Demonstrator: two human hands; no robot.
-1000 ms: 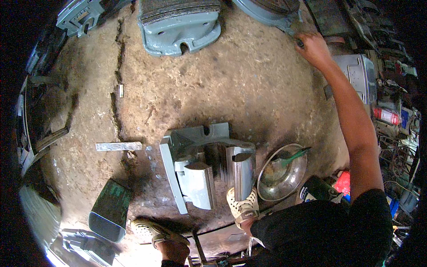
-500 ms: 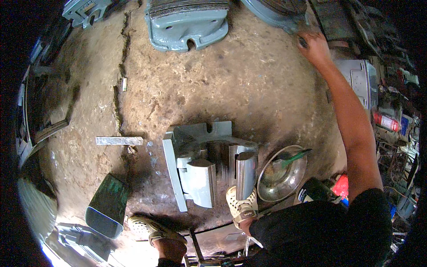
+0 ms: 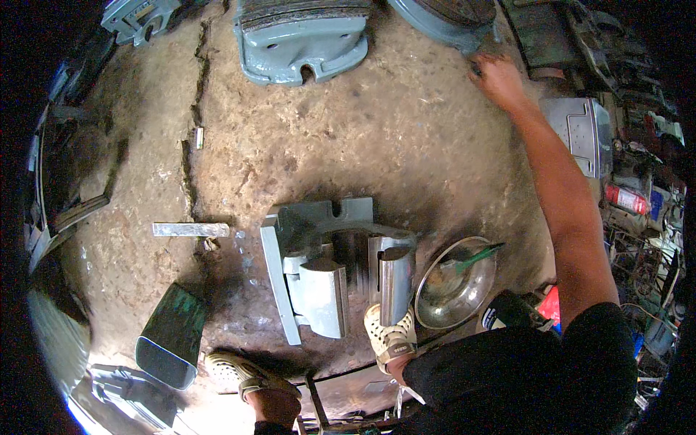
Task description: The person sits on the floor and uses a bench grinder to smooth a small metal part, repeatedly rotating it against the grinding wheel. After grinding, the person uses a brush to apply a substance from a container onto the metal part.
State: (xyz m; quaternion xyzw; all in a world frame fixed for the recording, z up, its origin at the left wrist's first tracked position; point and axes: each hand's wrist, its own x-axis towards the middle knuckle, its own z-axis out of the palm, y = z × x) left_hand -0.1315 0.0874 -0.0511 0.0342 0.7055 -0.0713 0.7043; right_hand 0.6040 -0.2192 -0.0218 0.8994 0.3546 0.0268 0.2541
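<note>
My right hand (image 3: 500,81) reaches far out on the right, low over the concrete floor. Its fingers are curled closed, and a small dark thing shows at the fingertips, too little to name. Just beyond it is a round blue-grey painted metal casting (image 3: 442,25) with a dark top. My left hand is out of view. Close to my feet stands a blue-grey cast metal vise-like part (image 3: 322,297) with two upright jaws. Beside it a metal bowl (image 3: 464,293) holds a green-handled brush (image 3: 482,255).
Another blue-grey casting (image 3: 304,47) lies at the far middle, a smaller one (image 3: 141,16) at far left. A flat metal bar (image 3: 190,230) and a dark green rectangular container (image 3: 172,337) are on the left. A silver metal box (image 3: 576,134) stands right of my forearm.
My right hand has shifted slightly left, still closed near the round casting. The whole view has drifted a little; the objects on the floor keep their places.
</note>
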